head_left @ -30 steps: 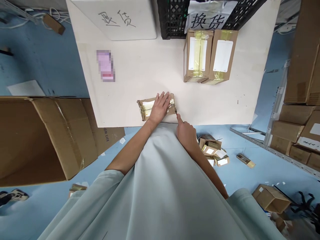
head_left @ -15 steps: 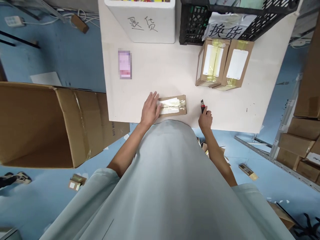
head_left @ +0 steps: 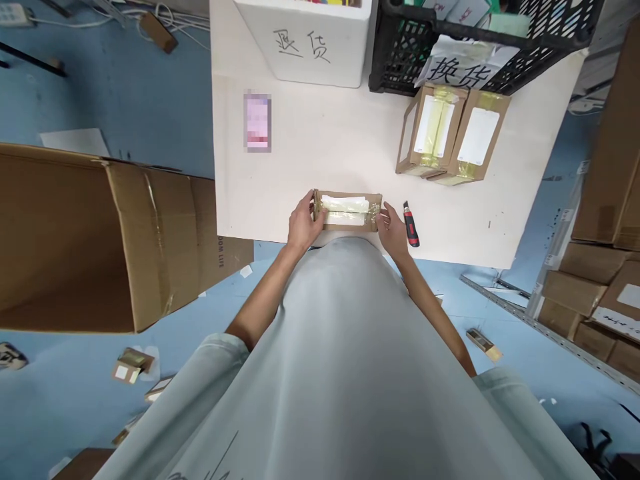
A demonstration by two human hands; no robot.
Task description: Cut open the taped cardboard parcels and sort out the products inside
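In the head view, the person held a slim taped carton (head_left: 347, 202) level between both hands over the front edge of the white table (head_left: 320, 150); whether it rested on the surface could not be told. The left hand (head_left: 303, 225) pinched its left end, thumb on top, and the right hand (head_left: 393, 231) gripped the right end with bent fingers. A red-and-black utility knife (head_left: 411, 227) lay just beside the right hand. Farther back, two labelled boxes (head_left: 409, 137) stood side by side before a black crate (head_left: 395, 63), with a white bin (head_left: 315, 63) left of it.

hands (head_left: 303, 225) 2 | knife (head_left: 411, 225) 1 | tabletop cartons (head_left: 347, 212) 3 | crate (head_left: 483, 36) 1
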